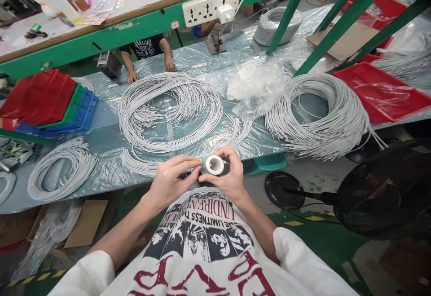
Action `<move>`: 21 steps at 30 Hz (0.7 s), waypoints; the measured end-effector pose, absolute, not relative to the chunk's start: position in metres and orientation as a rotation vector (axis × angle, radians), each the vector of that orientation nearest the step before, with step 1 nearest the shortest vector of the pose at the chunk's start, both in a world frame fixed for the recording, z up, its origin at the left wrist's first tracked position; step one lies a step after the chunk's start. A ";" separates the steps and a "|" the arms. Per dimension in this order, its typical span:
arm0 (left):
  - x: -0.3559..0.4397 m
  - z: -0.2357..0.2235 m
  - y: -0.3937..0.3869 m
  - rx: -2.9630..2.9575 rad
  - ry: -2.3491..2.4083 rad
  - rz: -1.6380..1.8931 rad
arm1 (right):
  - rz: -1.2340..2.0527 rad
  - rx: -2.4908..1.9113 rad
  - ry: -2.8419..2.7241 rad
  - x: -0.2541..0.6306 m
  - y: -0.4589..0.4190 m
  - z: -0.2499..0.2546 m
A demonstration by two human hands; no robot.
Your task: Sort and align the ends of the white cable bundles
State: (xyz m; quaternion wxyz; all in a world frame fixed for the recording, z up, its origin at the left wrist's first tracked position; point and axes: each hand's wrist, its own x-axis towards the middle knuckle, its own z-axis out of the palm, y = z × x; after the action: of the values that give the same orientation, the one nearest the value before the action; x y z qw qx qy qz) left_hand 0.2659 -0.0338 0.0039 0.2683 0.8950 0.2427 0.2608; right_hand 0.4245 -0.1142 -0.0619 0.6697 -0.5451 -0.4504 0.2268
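A small roll of dark tape (214,165) with a white core is held in front of my chest, just at the table's near edge. My right hand (228,175) wraps its fingers round the roll. My left hand (171,177) pinches at the roll's left side with thumb and fingers closed. Beyond my hands, a wide loose coil of white wire (168,109) lies on the plastic-covered table (107,130). A thicker coil of white wire (319,116) lies to the right, and a smaller one (60,170) to the left.
Across the table a person's hands (151,69) rest on the plastic. Stacked red, green and blue bins (50,100) sit at left, red trays (380,91) at right. A power strip (210,6) hangs on the green shelf frame. A black fan (377,188) stands at my right.
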 end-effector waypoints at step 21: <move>0.265 0.009 -0.022 2.538 0.719 0.670 | 0.733 -1.109 -1.051 0.422 -0.111 -0.066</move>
State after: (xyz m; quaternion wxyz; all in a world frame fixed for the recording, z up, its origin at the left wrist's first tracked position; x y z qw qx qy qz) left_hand 0.2652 -0.0224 0.0092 0.2087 0.9120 0.2584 0.2408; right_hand 0.4218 -0.1107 -0.0660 0.6619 -0.4906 -0.4650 0.3241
